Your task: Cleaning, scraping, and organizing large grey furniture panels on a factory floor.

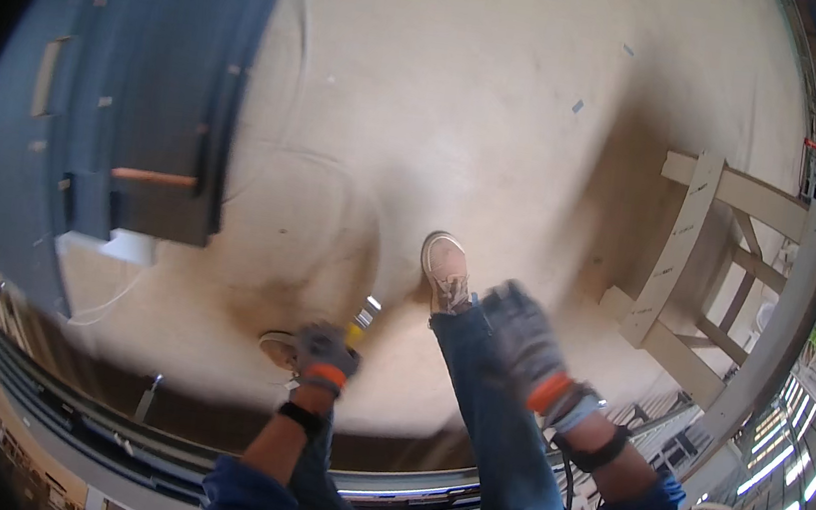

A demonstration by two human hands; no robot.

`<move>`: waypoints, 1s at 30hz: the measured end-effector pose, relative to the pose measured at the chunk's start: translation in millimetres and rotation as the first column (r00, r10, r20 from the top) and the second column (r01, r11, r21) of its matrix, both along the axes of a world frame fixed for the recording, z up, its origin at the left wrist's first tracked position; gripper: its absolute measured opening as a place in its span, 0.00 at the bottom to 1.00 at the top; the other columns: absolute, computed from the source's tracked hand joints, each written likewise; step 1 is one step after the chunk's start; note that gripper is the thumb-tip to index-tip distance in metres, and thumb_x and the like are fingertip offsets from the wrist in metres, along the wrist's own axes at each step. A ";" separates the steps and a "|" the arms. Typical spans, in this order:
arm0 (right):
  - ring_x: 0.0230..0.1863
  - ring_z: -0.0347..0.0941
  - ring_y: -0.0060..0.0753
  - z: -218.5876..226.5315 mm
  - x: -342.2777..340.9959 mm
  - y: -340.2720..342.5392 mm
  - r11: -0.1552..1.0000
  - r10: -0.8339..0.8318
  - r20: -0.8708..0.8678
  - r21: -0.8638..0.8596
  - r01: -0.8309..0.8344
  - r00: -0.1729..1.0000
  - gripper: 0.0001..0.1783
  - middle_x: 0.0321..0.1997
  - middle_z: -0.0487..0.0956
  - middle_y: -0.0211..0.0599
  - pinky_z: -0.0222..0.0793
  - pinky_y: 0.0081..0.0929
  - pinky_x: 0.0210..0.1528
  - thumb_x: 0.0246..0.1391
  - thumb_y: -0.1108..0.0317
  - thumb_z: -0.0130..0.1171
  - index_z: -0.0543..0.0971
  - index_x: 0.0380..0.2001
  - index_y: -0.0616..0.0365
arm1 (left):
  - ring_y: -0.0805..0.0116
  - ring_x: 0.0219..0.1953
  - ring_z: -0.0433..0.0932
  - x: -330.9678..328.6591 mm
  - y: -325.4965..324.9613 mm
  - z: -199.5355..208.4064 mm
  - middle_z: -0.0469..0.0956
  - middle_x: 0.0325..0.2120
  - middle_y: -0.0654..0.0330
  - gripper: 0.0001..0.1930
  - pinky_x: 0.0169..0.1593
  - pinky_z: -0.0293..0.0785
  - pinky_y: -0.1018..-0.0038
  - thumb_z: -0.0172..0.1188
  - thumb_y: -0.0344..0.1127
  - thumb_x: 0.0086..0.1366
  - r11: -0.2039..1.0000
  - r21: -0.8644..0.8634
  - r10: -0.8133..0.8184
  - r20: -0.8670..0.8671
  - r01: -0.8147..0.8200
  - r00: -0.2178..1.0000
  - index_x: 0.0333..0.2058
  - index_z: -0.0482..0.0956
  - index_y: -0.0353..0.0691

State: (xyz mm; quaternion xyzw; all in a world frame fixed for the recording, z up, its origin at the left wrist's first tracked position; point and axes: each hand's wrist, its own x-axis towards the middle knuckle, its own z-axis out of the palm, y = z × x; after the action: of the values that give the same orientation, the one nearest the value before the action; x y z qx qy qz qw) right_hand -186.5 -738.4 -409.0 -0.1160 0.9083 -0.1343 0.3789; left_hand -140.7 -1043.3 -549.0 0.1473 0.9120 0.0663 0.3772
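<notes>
My left hand [325, 348], in a grey work glove with an orange cuff, is closed around a small tool [360, 326] with a yellow part and a pale, shiny end. Blur hides the tool's exact kind. In a matching glove, my right hand [521, 340] hangs over my right leg, just beside the shoe [447, 265]. Motion smears its fingers, and no held thing shows in it. Black bands circle both wrists.
Dark blue-grey panels [172, 77] stand at the left, with an orange-brown strip [155, 177] on them. A pale wooden frame [675, 250] is at the right. Thin cables curve across the beige floor [428, 76]. Long rails [106, 432] run behind my legs.
</notes>
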 end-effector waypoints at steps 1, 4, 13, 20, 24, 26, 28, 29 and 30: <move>0.69 0.48 0.49 29.2 -15.1 -32.3 0.993 0.103 0.109 -0.070 -0.096 0.989 0.44 0.66 0.58 0.49 0.42 0.42 0.69 0.46 0.50 0.61 0.59 0.62 0.61 | 0.54 0.31 0.76 9.6 6.3 45.0 0.78 0.24 0.55 0.08 0.39 0.67 0.62 0.58 0.43 0.45 0.990 0.102 -0.087 -0.075 0.094 0.993 0.21 0.80 0.49; 0.72 0.43 0.48 98.4 13.6 -97.6 0.869 0.432 0.154 -0.332 -0.366 0.888 0.52 0.69 0.55 0.47 0.38 0.42 0.70 0.44 0.44 0.59 0.50 0.66 0.60 | 0.58 0.32 0.77 13.8 15.3 204.6 0.78 0.27 0.55 0.15 0.40 0.69 0.63 0.58 0.47 0.45 0.894 0.318 -0.381 0.168 0.316 0.909 0.31 0.82 0.50; 0.21 0.77 0.28 358.3 -33.8 -184.5 0.903 0.224 0.738 -0.403 0.149 0.637 0.34 0.29 0.80 0.37 0.73 0.28 0.26 0.52 0.53 0.56 0.61 0.62 0.47 | 0.54 0.41 0.73 -33.6 -73.8 520.5 0.75 0.36 0.56 0.27 0.50 0.65 0.60 0.65 0.49 0.44 0.897 0.437 0.078 -0.309 0.068 0.948 0.41 0.75 0.40; 0.19 0.62 0.16 494.5 -65.7 -154.0 0.825 0.135 0.819 -0.405 0.395 0.557 0.22 0.20 0.67 0.25 0.58 0.16 0.17 0.57 0.55 0.57 0.70 0.54 0.45 | 0.56 0.37 0.74 -31.4 -93.3 654.9 0.76 0.30 0.55 0.20 0.52 0.62 0.58 0.65 0.45 0.49 0.779 0.613 0.556 -0.581 -0.129 0.595 0.36 0.75 0.38; 0.19 0.62 0.14 532.3 -45.9 -160.0 0.826 0.242 0.786 -0.474 0.304 0.568 0.18 0.20 0.70 0.21 0.60 0.16 0.20 0.57 0.56 0.59 0.71 0.47 0.50 | 0.55 0.28 0.74 -15.7 -88.9 678.3 0.74 0.21 0.57 0.06 0.50 0.65 0.54 0.62 0.35 0.50 0.784 0.611 0.599 -0.699 -0.110 0.390 0.26 0.76 0.41; 0.28 0.73 0.17 541.9 -39.1 -167.8 0.824 0.360 0.697 -0.549 0.139 0.621 0.25 0.33 0.76 0.27 0.72 0.18 0.30 0.54 0.55 0.61 0.68 0.52 0.53 | 0.56 0.22 0.71 -2.2 -91.4 672.7 0.71 0.15 0.59 0.04 0.47 0.67 0.54 0.60 0.32 0.50 0.828 0.553 0.553 -0.775 -0.095 0.308 0.19 0.75 0.43; 0.36 0.76 0.26 562.7 -20.6 -194.2 0.732 0.401 0.580 -0.668 0.132 0.709 0.30 0.42 0.77 0.39 0.74 0.23 0.36 0.52 0.52 0.61 0.68 0.53 0.57 | 0.58 0.18 0.68 12.9 -91.3 690.4 0.67 0.11 0.60 0.06 0.45 0.69 0.57 0.59 0.32 0.48 0.830 0.554 0.553 -0.801 -0.067 0.232 0.15 0.74 0.46; 0.41 0.74 0.34 546.6 -2.7 -207.9 0.793 0.247 0.462 -0.601 0.096 0.851 0.35 0.47 0.74 0.44 0.72 0.29 0.43 0.50 0.54 0.61 0.62 0.57 0.56 | 0.58 0.17 0.68 20.6 -93.7 697.7 0.66 0.10 0.60 0.06 0.43 0.70 0.58 0.58 0.33 0.47 0.839 0.542 0.536 -0.812 -0.044 0.229 0.15 0.73 0.46; 0.42 0.74 0.37 534.9 6.2 -218.3 0.745 0.347 0.343 -0.666 -0.034 0.873 0.35 0.47 0.74 0.44 0.71 0.31 0.45 0.50 0.55 0.61 0.61 0.57 0.56 | 0.58 0.16 0.68 31.0 -99.5 706.1 0.65 0.09 0.61 0.06 0.42 0.70 0.59 0.58 0.33 0.47 0.850 0.526 0.519 -0.825 -0.029 0.226 0.14 0.73 0.47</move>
State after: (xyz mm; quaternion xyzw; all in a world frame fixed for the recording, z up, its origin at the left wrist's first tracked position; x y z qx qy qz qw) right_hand -180.2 -956.7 125.9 -0.2992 0.6774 -0.4183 0.5260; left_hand -109.7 -1142.9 157.1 0.0629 0.9264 0.2183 -0.3002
